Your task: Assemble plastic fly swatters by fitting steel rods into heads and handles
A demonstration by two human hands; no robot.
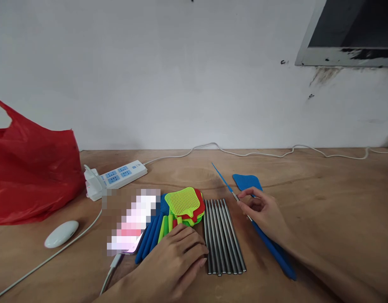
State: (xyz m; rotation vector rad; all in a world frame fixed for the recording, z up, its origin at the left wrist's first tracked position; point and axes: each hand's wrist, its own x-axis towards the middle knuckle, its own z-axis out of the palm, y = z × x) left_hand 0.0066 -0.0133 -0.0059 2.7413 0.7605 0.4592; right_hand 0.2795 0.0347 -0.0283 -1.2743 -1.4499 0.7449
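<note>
In the head view my right hand (260, 210) pinches the thin metal shaft of a fly swatter (223, 179) between thumb and fingertips. Its blue head is seen edge-on, pointing up and left. A blue handle (277, 256) runs below that hand toward the front right. Behind the fingers is another blue swatter head (247, 182), partly hidden by the hand. My left hand (178, 256) rests with loosely bent fingers over the colored handles (152, 231), beside a row of several metal rods (224, 240). Yellow-green swatter heads (183, 202) lie stacked above it, with red and blue ones beneath.
Left of the handles lies a lit phone (135, 223), its screen blurred, with a cable attached. A white power strip (118, 179), a white oval object (62, 234) and a red plastic bag (36, 172) are farther left. A white cord (251, 154) runs along the wall.
</note>
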